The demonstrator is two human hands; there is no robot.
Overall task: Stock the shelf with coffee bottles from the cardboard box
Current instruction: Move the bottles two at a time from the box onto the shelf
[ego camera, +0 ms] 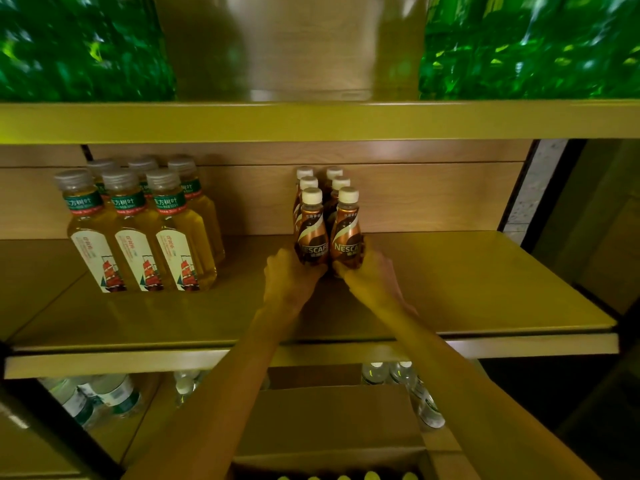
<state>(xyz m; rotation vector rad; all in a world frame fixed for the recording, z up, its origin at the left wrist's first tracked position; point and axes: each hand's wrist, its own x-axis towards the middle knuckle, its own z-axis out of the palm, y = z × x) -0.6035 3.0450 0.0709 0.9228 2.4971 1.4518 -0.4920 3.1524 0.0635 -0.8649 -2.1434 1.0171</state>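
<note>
On the left of the middle shelf (485, 282) stands a cluster of oolong tea bottles (138, 233), amber liquid, grey caps, ship labels, three in front and more behind. Nothing stands between them and the coffee. Below, on the lower shelf, clear water bottles (104, 396) lie at the left and more show at the right. The open cardboard box (329, 420) sits bottom centre, with a row of pale caps just visible along its lower edge, probably more bottles. The shelving is wood-toned with a plank back wall; blurred green foliage panels (79, 46) flank the top tier.

Mid-shelf, Nescafé coffee bottles (323, 202) stand in two files running back to the wall. The left hand (291, 275) is wrapped around the base of the front left coffee bottle (311, 233), and the right hand (370, 275) grips the base of the front right coffee bottle (347, 233); both bottles stand upright, side by side, touching.
</note>
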